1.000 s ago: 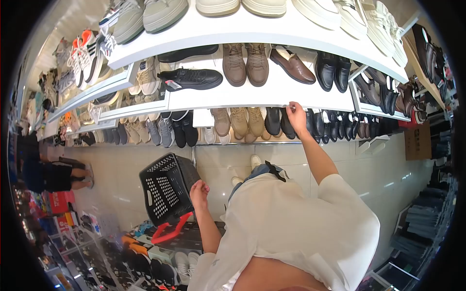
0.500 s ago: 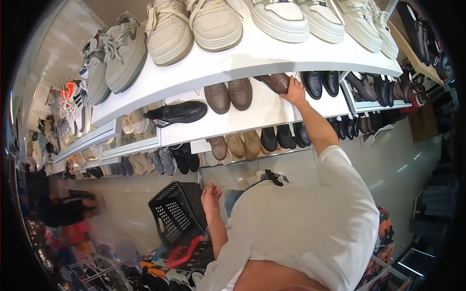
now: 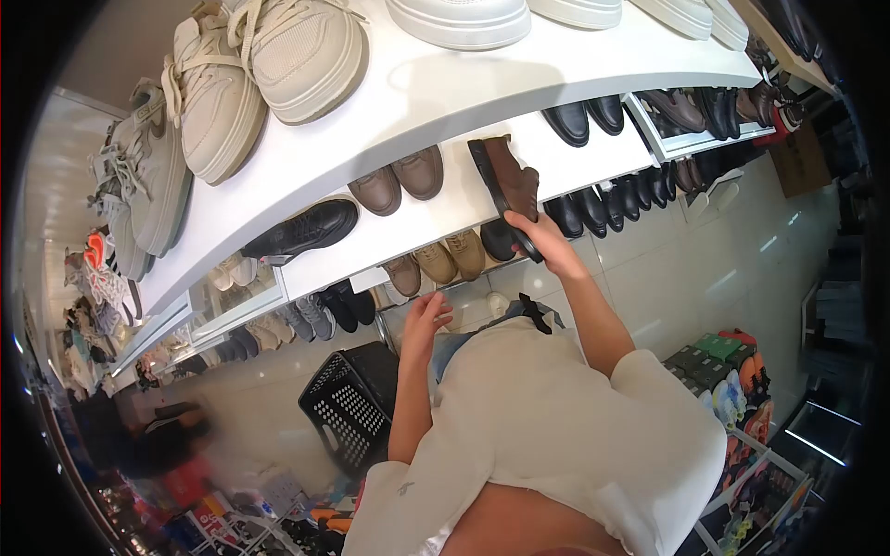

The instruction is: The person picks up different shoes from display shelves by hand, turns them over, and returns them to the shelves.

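Observation:
My right hand (image 3: 547, 243) grips a brown leather shoe (image 3: 510, 181) with a black sole near its toe. The shoe is tilted, heel end up, in front of the white middle shelf (image 3: 371, 243). My left hand (image 3: 426, 322) holds nothing; its fingers are loosely bent and apart, in the air before the lower shelf. A pair of taupe shoes (image 3: 399, 183) stands left of the held shoe on the middle shelf, and a black sneaker (image 3: 304, 230) lies farther left. Black leather shoes (image 3: 584, 120) stand to the right.
Large pale sneakers (image 3: 301, 60) stand on the white top shelf (image 3: 445, 97). Tan shoes (image 3: 450, 258) and others line the lower shelf. A black plastic basket (image 3: 348, 408) is by my left arm. Boxed shoes (image 3: 714, 361) are behind me on the right. A blurred person (image 3: 167, 426) is at far left.
My right hand has lifted the brown shoe off the middle shelf and brought it toward me, tilting it up. My left hand has risen slightly. The view has shifted.

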A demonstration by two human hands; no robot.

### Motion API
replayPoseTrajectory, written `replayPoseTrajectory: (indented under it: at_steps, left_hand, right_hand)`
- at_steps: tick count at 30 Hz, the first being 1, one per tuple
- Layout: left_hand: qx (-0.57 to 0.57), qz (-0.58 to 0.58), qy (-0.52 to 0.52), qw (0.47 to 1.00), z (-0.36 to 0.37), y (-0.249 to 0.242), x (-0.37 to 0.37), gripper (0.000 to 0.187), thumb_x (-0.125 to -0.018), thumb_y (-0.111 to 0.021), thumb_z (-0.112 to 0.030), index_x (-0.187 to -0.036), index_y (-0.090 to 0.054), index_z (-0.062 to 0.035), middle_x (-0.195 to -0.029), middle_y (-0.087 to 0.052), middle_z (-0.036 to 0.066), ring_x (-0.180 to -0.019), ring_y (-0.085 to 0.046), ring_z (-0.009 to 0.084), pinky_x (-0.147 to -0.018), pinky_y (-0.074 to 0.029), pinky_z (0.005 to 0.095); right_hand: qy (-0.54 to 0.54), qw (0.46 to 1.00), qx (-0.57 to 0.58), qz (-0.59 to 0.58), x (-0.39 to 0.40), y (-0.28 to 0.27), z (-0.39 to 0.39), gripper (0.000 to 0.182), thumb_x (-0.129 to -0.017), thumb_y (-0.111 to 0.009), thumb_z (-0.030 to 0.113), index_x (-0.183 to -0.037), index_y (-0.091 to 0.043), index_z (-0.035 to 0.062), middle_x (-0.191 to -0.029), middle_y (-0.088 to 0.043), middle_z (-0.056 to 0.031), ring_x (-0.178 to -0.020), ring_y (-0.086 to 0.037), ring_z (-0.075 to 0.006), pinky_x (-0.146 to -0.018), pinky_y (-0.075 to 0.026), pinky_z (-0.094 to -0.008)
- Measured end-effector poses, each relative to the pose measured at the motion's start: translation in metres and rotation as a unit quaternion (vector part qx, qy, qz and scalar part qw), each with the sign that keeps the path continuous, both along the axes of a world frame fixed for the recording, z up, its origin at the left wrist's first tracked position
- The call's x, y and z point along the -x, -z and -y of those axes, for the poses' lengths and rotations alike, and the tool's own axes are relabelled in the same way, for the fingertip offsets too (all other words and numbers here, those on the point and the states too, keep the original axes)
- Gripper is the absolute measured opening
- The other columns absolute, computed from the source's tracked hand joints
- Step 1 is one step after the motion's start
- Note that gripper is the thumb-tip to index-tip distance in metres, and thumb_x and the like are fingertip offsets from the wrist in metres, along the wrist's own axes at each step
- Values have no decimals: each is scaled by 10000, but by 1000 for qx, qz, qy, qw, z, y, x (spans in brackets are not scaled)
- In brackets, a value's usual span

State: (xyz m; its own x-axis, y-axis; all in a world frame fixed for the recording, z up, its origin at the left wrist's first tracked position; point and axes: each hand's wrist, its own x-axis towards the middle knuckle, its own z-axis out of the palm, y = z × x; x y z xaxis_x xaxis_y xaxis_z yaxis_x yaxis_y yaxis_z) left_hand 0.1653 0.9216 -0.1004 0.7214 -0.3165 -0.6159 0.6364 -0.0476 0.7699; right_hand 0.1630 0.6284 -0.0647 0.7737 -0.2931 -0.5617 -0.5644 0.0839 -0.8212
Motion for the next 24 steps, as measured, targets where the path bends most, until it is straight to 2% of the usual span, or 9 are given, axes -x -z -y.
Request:
replayPoseTrajectory:
  at_steps: [1, 7, 9, 12, 15, 18, 21, 23, 24]
  left_hand:
    - [26, 5, 22, 999, 12, -5, -8, 526, -964, -552, -367, -1273, -468, 49, -1219, -549, 166, -1108, -561, 262, -925, -474, 391]
    - [335, 35, 7, 942, 76, -37, -30, 633, -973, -486, -473, -1343, -424, 36, -1363, -481, 202, -1242, -483, 326, -1028, -417, 435]
    - [331, -4, -24, 943, 75, -44, -37, 669, -951, -475, -516, -1332, -440, 34, -1310, -520, 211, -1189, -522, 345, -995, -445, 445]
    - [396, -109, -29, 911, 66, -46, -44, 756, -891, -458, -596, -1308, -469, 35, -1183, -589, 228, -1062, -592, 374, -916, -497, 458]
    - [456, -151, 5, 877, 60, -45, -42, 913, -833, -354, -653, -1435, -318, 32, -1107, -587, 212, -887, -604, 299, -781, -508, 442]
    - [470, -137, 12, 872, 66, -55, -36, 945, -812, -382, -667, -1442, -310, 33, -1018, -596, 233, -826, -595, 289, -714, -502, 409]
    - [461, -123, 60, 877, 62, -47, -36, 867, -828, -388, -627, -1390, -396, 34, -1038, -606, 207, -859, -607, 292, -726, -507, 397]
    - [420, -128, 11, 898, 62, -51, -38, 809, -813, -431, -600, -1326, -455, 25, -1054, -615, 215, -896, -612, 312, -769, -507, 417]
    - [369, -139, -44, 918, 60, -55, -35, 752, -798, -473, -573, -1263, -515, 17, -1070, -623, 223, -934, -616, 332, -812, -507, 436]
  right_hand:
    - [44, 983, -179, 1, 13, -1, -9, 666, -733, -774, 428, -1098, -594, -99, -1025, -647, -184, -1033, -609, -275, -841, -496, -371]
    - [-27, 989, 37, 142, 65, -53, -79, 716, -775, -761, 393, -1206, -446, -84, -1111, -561, -179, -1065, -548, -209, -917, -442, -332]
    - [-69, 984, 33, 161, 76, -50, -87, 758, -766, -772, 363, -1265, -414, -81, -1140, -545, -179, -1049, -563, -252, -916, -449, -354]
    - [-212, 910, 290, 204, 84, -63, -76, 783, -785, -750, 375, -1350, -386, -28, -1263, -474, -188, -1102, -555, -332, -926, -450, -395]
    - [28, 853, 310, 419, 74, -90, -46, 876, -836, -690, 429, -1418, -267, -71, -1268, -453, -245, -1024, -590, -329, -845, -486, -377]
    - [354, 621, 319, 622, 63, -134, -29, 874, -879, -632, 435, -1449, -186, -57, -1241, -489, -237, -958, -603, -274, -762, -476, -357]
    - [269, 636, 309, 654, 55, -122, -19, 762, -896, -606, 447, -1373, -322, -76, -1168, -539, -216, -902, -591, -252, -728, -466, -357]
    - [46, 778, 352, 519, 48, -124, -24, 495, -816, -726, 317, -1138, -560, -20, -1058, -583, -156, -846, -558, -251, -732, -454, -350]
    - [2, 743, 370, 558, 43, -109, -35, 583, -817, -733, 405, -1139, -546, -43, -1040, -600, -175, -892, -560, -281, -759, -455, -360]
